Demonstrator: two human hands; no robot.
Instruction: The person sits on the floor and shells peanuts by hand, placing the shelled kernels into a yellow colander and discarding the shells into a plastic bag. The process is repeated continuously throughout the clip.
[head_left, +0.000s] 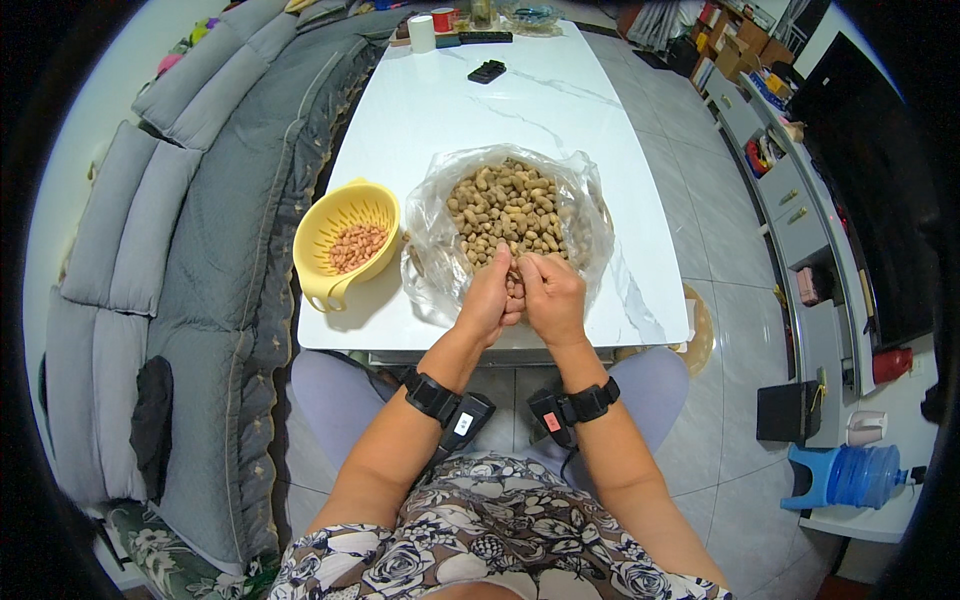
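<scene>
A clear plastic bag (435, 191) lies wide open on the table, filled with unshelled peanuts (510, 202). Over the bag's near edge my left hand (491, 296) is curled around some peanuts (514, 283), which show between the two hands. Close against it, my right hand (553, 292) has its thumb and bent fingers pinched together at the same peanuts; what exactly its fingertips grip is hidden. To the left of the bag stands a yellow plastic colander (311, 217) with a handle, holding shelled reddish peanut kernels (358, 247).
The white marble-patterned table (480, 112) bears a black object (487, 71), a white cup (421, 34) and several things at its far end. A grey sofa (210, 187) runs along the left. At right stand a cabinet (795, 202) and a blue water bottle (862, 476).
</scene>
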